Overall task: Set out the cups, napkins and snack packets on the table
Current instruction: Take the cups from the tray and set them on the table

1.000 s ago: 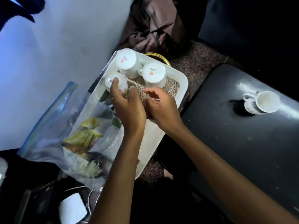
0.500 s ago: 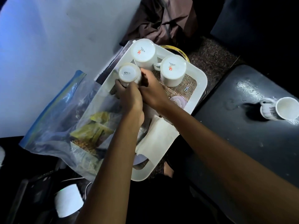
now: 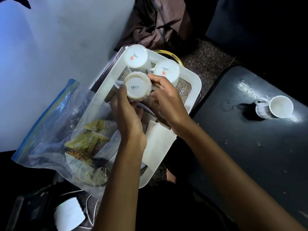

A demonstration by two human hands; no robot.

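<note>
Dim room, pale wall [image 3: 50, 47] on the left, dark desk [image 3: 250, 155] on the right. Small cup [image 3: 137, 88] upturned, base to the camera, apparently raised off the burlap mat [image 3: 183, 88] in the white tray [image 3: 194, 80], held between both hands. Left hand [image 3: 128, 117] wrapped round the near-left side of the cup, fingers curled onto its wall; handle [image 3: 119, 83] just showing past those fingertips on the far-left side. Right hand [image 3: 168, 104] on the right side, fingers pinching the cup's edge. Both grips closed on that one cup. Just beyond, two larger cups, likewise upside down: one at the tray's far corner [image 3: 135, 56], one to its right [image 3: 166, 70], nearly touching the held cup. Napkin [image 3: 158, 139] lying in the near part of the tray, below the wrists. Snack packets [image 3: 91, 135] in a clear zip bag [image 3: 50, 127] overlapping the tray's left edge. One cup already out on the desk [image 3: 276, 108], tipped toward the camera, well apart to the right. Brown cloth [image 3: 158, 22] heaped beyond the tray.

Key relation: desk lies to the right of the held cup, on the right hand's side, so likely a turn upright and a carry rightward, with that hand the nearer one for the set-down.
</note>
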